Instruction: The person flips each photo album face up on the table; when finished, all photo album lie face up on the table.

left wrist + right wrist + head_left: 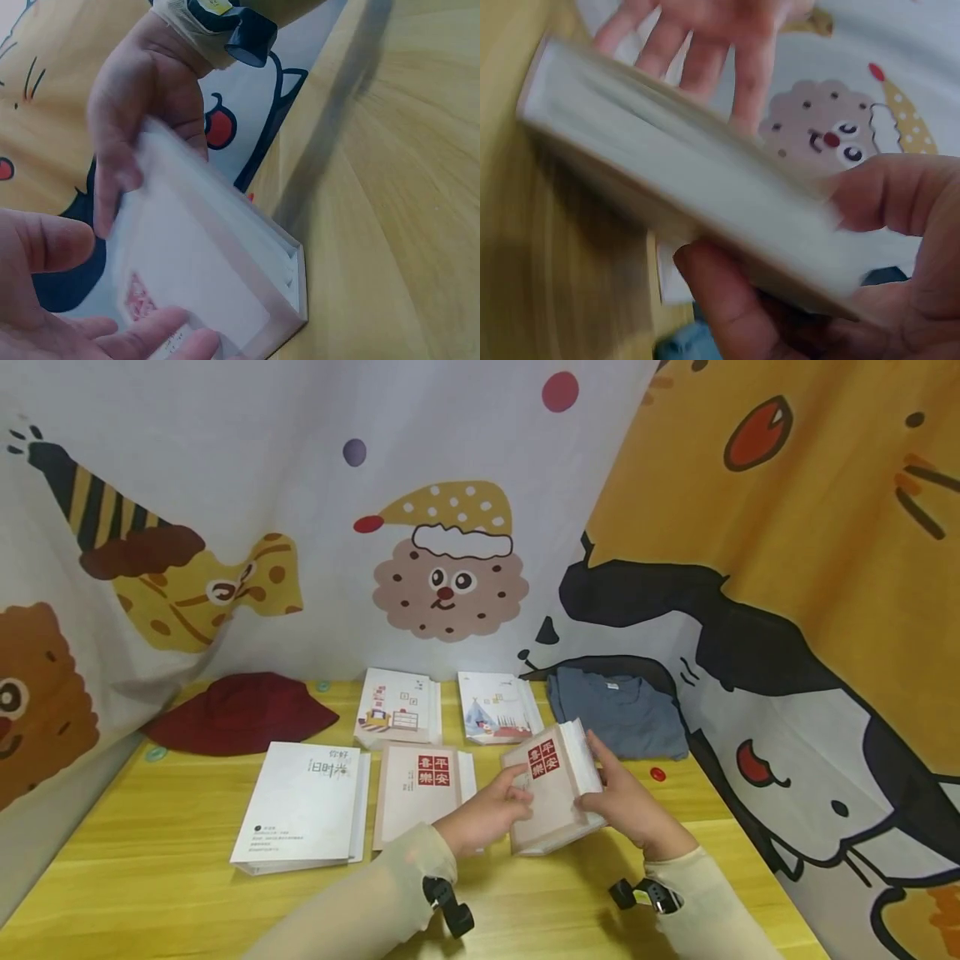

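A beige photo album with a red four-character block on its cover is tilted up at the right of the table, its lower edge close over the wood. My right hand grips its page side, thumb on one cover and fingers on the other, as the right wrist view shows. The left hand has its loosely extended fingers against the front cover, the thumb held away from it. A matching beige album lies just left of the held one, partly hidden by my left hand.
A larger white album lies at the left. Behind are two illustrated albums, a dark red hat and a folded blue-grey shirt. Small round discs dot the table. A cartoon curtain hangs behind.
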A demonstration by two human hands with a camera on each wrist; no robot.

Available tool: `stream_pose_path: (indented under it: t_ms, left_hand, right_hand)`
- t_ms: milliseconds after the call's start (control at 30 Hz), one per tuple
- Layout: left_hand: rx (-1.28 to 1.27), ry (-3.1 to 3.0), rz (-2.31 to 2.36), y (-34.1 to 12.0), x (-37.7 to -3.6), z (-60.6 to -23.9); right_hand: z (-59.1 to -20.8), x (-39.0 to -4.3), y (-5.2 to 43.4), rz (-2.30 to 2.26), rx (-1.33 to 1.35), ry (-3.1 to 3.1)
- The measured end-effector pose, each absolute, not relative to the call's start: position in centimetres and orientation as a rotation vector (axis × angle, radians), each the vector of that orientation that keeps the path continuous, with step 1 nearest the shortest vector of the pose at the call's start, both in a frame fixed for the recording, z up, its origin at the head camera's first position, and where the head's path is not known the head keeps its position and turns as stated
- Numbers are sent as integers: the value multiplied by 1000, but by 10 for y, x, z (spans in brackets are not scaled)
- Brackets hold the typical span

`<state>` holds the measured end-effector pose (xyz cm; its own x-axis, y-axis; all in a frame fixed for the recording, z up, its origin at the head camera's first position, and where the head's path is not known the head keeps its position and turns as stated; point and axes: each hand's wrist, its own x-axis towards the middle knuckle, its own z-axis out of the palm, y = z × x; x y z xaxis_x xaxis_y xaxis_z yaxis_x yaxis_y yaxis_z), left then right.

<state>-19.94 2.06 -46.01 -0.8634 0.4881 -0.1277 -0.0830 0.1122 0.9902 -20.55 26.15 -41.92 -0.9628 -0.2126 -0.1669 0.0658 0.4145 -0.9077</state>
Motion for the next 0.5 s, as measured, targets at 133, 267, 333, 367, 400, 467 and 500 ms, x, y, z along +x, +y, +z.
stream_pose_path:
  t_ms: [133,267,333,367,400,467,500]
  left_hand:
    - [339,2047,1759,19,-202,-463]
    - [256,2082,1765,18,-206,-465]
    - [213,2080,1786,18,-207,-466]
    - [191,2076,1795,18,-208,-467]
    - [180,2070,1807,18,-208,-468]
    - [167,2067,1825,18,-209,-468]
    - [163,2065,1830,18,-209,-469]
  right_hand:
    - [-420,-207,266,-1319,-112,2598]
    - [-424,-210,270,-1133,-99,2688]
    - [-431,-211,273,-1082,-91,2699]
    - [-434,-212,273,-1063,-87,2699]
    - [-438,-212,273,-1049,-93,2694]
    - [-446,-214,273,-1041,-92,2666]
    - [-449,-214,272,-1050,-94,2654]
